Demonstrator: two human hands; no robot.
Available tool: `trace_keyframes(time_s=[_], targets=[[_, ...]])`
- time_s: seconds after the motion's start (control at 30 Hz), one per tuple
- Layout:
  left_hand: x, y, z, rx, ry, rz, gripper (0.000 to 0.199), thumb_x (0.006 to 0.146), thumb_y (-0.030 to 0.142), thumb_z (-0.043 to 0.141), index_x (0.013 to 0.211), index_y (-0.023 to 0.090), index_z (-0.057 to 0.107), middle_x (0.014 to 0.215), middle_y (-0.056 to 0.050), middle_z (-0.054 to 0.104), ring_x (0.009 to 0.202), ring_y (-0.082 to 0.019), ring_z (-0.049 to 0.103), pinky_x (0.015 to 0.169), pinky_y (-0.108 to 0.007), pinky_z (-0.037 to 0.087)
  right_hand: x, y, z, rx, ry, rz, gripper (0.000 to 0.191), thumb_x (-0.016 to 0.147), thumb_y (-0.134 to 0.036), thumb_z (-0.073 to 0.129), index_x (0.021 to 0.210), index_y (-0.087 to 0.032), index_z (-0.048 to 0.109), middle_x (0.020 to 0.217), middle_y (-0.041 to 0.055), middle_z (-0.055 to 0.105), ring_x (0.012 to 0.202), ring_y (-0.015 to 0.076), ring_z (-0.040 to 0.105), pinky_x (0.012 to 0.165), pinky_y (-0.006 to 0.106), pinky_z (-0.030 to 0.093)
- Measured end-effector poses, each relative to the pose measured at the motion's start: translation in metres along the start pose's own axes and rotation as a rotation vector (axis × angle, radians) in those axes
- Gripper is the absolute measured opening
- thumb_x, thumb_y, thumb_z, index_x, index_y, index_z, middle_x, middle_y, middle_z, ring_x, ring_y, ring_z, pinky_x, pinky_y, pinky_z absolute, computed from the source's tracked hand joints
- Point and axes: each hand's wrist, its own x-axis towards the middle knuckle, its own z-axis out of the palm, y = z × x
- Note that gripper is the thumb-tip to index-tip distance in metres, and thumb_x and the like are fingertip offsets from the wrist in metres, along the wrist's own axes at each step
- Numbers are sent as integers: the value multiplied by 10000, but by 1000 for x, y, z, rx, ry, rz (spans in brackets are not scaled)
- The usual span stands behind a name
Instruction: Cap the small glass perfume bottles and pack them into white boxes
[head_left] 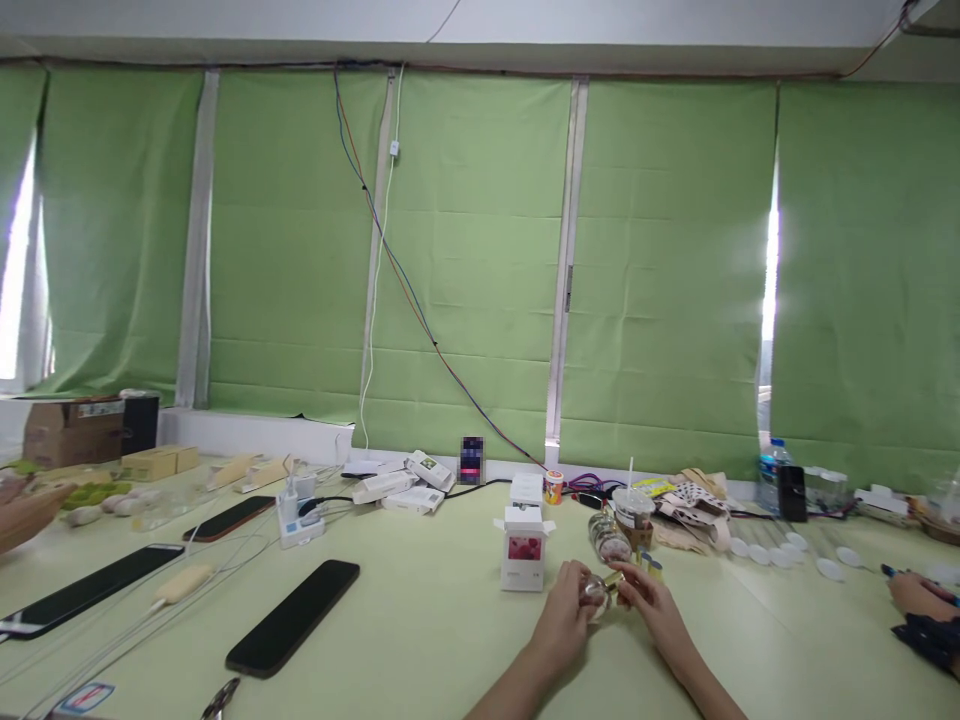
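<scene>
Low in the head view, right of centre, my left hand (pixel 564 612) is closed around a small clear glass jar (pixel 595 592). My right hand (pixel 651 598) pinches a small gold-coloured piece (pixel 614 580) at the jar's right side; whether it is a lid or a separate part is unclear. An open white box (pixel 523 575) with a red picture stands upright just left of my hands. Behind them lies a larger clear jar (pixel 609 540) on its side, touching neither hand.
Black phones (pixel 294 618) and a power strip (pixel 301 525) with cables occupy the left. At the back stand a cup (pixel 634 508), an orange-and-white tub (pixel 553 488) and a bottle (pixel 772 478). Clear tubes (pixel 830 569) lie right, near another person's hand (pixel 924 597).
</scene>
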Motion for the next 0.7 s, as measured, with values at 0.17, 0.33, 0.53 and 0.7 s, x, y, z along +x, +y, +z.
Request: trace_keyframes(time_s=[0.17,0.33,0.53,0.7], targets=[[2,-4,5,-134,59,-119,293,656,15,513,832,208,380,806,12,522,775,-155,493,707,-256,362,0,2,3,5,-13,-60,468,772,-507,596,1143,-222,600,800,43,669,734,218,629,681,326,511],[9,-9,5,-322,101,-264,370,561,-3,532,749,223,307,671,61,454,710,-144,482,629,-233,350,0,14,8,-95,-133,-48,509,719,-482,669,1142,-205,610,1026,95,678,926,266,628,793,376,507],[-4,-4,5,-61,152,-193,465,584,9,558,1014,173,492,1106,-87,537,1124,-256,453,986,-369,318,-1,9,13,-62,-232,-9,504,689,-466,698,1105,-187,640,1116,115,673,971,292,627,816,385,502],[-58,-7,5,214,-15,43,351,832,255,585,1177,236,524,1283,-74,489,1157,-244,480,984,-428,389,0,10,15,-107,-209,14,472,665,-454,702,1053,-188,661,1031,90,700,909,284,638,760,361,509]])
